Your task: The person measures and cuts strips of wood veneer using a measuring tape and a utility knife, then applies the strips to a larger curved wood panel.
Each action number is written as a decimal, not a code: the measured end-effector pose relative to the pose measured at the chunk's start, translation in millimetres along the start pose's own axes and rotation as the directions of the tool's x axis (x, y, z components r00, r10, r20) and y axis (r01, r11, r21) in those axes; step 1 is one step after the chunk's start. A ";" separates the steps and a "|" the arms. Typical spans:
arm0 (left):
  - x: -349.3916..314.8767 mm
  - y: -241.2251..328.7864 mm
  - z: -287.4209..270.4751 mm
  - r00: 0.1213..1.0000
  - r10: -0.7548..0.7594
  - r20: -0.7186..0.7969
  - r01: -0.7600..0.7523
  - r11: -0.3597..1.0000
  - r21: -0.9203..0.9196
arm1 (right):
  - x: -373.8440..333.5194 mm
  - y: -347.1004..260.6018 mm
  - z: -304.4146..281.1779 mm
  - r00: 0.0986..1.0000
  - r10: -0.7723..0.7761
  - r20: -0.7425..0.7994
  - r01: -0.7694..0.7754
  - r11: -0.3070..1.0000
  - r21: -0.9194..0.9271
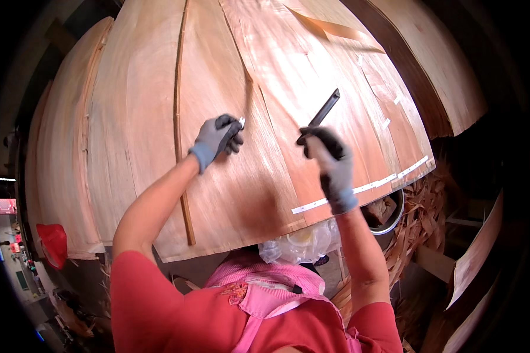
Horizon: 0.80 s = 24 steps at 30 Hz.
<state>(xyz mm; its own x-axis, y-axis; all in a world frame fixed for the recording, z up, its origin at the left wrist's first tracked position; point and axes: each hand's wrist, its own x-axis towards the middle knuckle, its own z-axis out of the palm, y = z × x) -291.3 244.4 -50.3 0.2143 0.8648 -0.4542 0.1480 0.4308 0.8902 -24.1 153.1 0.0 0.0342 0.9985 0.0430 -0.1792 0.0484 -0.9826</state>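
Observation:
A large sheet of thin wood veneer lies spread in front of me on a stack of similar sheets. My left hand, in a grey and black glove, rests on the sheet with a small white piece pinched at its fingertips. My right hand, gloved the same way, is closed on a dark flat knife-like tool held tilted above the veneer. White tape strips run along the sheet's near right edge. A narrow veneer strip lies lengthwise to the left of my left hand.
More veneer stacks lie to the left and far right. A metal bucket and veneer scraps sit under the right edge. Clear plastic bags lie at my waist. A red object hangs at the left.

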 end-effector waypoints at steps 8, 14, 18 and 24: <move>93.8 44.2 26.6 0.999 0.033 -0.005 -0.031 0.982 0.187 | 33.0 -22.9 -5.1 0.991 -0.102 -0.085 0.123 0.950 0.286; 120.9 45.4 33.1 0.998 -0.068 0.005 0.066 0.990 0.128 | 23.6 -10.0 -7.0 0.992 -0.037 -0.118 0.070 0.955 0.287; 126.2 45.3 34.2 0.991 -0.116 -0.070 0.124 0.983 0.139 | 21.2 -7.5 -9.5 0.993 -0.025 -0.113 0.061 0.943 0.326; 121.5 55.7 43.8 0.979 -0.155 -0.128 0.178 0.966 0.188 | 7.9 -8.2 -14.4 0.994 0.004 -0.113 0.028 0.959 0.282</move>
<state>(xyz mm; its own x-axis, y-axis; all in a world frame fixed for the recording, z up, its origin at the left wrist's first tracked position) -214.7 362.1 -57.4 0.0632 0.8131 -0.5786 0.3623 0.5216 0.7725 -8.3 160.2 5.7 0.1440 0.9894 0.0180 -0.4486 0.0815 -0.8900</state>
